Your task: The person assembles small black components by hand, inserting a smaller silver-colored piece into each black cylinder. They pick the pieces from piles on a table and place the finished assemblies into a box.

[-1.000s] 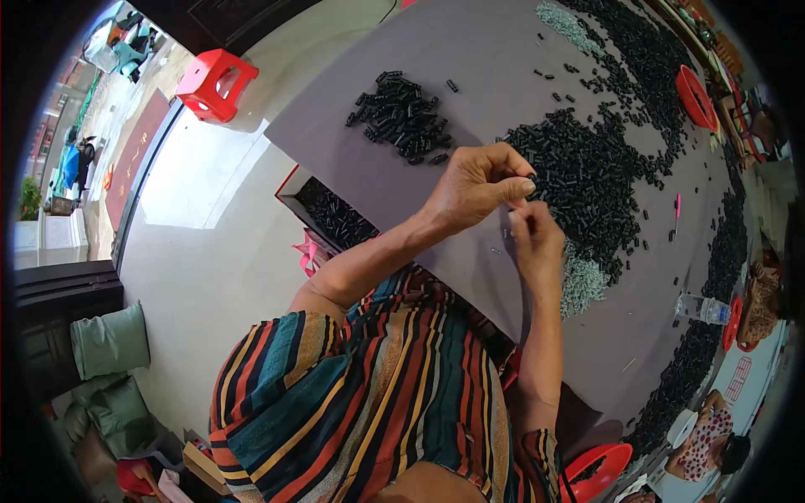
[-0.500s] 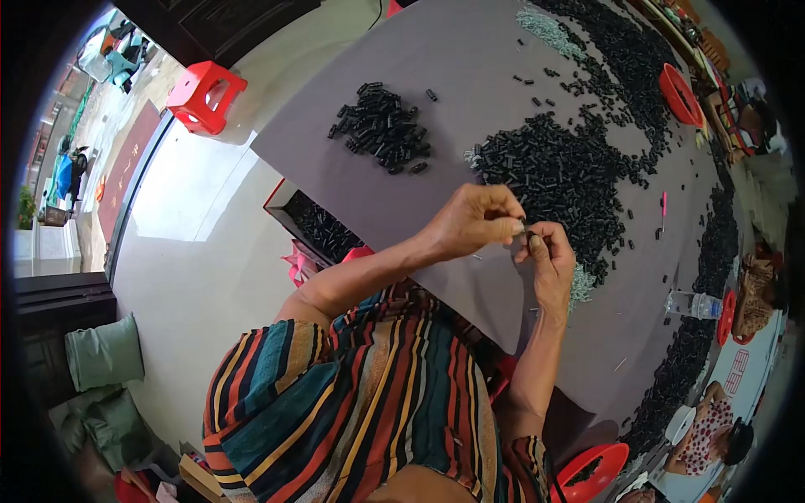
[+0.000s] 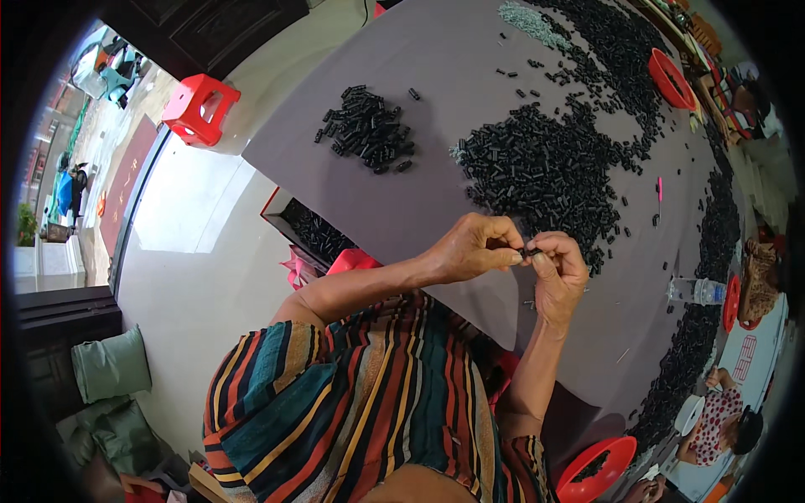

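Above the grey tabletop, my left hand [image 3: 476, 248] and my right hand [image 3: 562, 275] meet at the fingertips. Both are closed in a pinch on a small black cylindrical part [image 3: 531, 252], mostly covered by the fingers. Whether it is one piece or two joined pieces is too small to tell. Just beyond the hands spreads a large heap of similar black parts [image 3: 545, 168]. A smaller black pile [image 3: 365, 130] lies to the left, apart from the heap. A few thin pale pins lie on the table beside my right hand.
The grey table [image 3: 453, 67] carries more black parts [image 3: 692, 360] along its right side and pale green pieces [image 3: 532, 23] at the back. Red basins [image 3: 597, 469], a clear bottle [image 3: 696, 291] and a pink tool [image 3: 660, 189] are around. A red stool [image 3: 199, 109] stands left; another person [image 3: 717, 423] sits right.
My right hand has lifted and turned slightly, and its fingers now press against the left fingertips around the black part. The whole view has shifted a little.
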Tool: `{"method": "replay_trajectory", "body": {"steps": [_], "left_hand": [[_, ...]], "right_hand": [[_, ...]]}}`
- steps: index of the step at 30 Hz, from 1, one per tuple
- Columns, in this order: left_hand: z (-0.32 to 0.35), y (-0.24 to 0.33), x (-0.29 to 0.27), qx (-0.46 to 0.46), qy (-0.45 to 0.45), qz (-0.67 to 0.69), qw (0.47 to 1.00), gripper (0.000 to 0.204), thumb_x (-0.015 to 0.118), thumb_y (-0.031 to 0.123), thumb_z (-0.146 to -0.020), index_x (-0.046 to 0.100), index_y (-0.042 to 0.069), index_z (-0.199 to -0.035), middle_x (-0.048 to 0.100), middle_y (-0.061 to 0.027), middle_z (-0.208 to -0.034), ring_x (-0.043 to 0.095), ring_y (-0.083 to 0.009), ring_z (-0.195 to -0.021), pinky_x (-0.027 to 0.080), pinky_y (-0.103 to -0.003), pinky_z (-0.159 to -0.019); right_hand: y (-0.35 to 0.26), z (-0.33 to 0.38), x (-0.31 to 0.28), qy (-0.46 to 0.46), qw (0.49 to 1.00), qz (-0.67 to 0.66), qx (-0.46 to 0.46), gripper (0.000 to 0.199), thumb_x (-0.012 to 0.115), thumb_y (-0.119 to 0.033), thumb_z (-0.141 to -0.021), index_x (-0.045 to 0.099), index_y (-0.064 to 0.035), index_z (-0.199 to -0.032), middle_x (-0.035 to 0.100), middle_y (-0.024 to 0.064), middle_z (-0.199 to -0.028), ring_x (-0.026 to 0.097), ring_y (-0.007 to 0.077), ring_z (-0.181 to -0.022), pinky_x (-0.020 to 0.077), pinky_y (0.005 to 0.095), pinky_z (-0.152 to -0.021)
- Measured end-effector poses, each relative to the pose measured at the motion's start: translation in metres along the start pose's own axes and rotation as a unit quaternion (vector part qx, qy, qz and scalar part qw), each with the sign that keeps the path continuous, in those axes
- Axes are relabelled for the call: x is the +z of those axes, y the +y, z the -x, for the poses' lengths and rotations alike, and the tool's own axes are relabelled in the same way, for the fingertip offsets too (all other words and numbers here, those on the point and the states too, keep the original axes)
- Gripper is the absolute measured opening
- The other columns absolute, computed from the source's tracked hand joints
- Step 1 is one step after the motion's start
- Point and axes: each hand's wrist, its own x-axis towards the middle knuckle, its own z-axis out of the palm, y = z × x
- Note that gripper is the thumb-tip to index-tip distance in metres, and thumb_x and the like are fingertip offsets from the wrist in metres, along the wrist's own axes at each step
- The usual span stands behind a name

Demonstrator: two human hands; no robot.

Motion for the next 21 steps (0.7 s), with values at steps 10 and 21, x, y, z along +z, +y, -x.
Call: {"method": "replay_trajectory", "body": {"steps": [10, 21], "left_hand": [[0.003, 0.002, 0.001, -0.005, -0.013, 0.041, 0.999, 0.013, 0.062, 0.009, -0.083, 0.059, -0.001, -0.089, 0.059, -0.0021, -0.076, 0.057, -0.0075, -0.069, 0.046, -0.021, -0.063], [0.002, 0.005, -0.002, -0.061, -0.033, 0.069, 0.995, 0.014, 0.064, 0.013, -0.08, 0.06, 0.001, -0.085, 0.059, -0.0014, -0.071, 0.058, -0.0078, -0.064, 0.044, -0.021, -0.06]], "right_hand": [[0.002, 0.002, -0.003, -0.015, 0.997, 0.065, -0.037, 0.01, 0.061, 0.004, -0.077, 0.059, 0.0021, -0.086, 0.058, 0.0104, -0.09, 0.051, 0.0099, -0.075, 0.0402, 0.0209, -0.069], [-0.012, 0.004, -0.003, -0.05, 0.99, 0.129, -0.027, 0.011, 0.058, 0.008, -0.077, 0.06, 0.0005, -0.084, 0.059, 0.0105, -0.089, 0.051, 0.0091, -0.072, 0.0392, 0.0187, -0.061]]}}
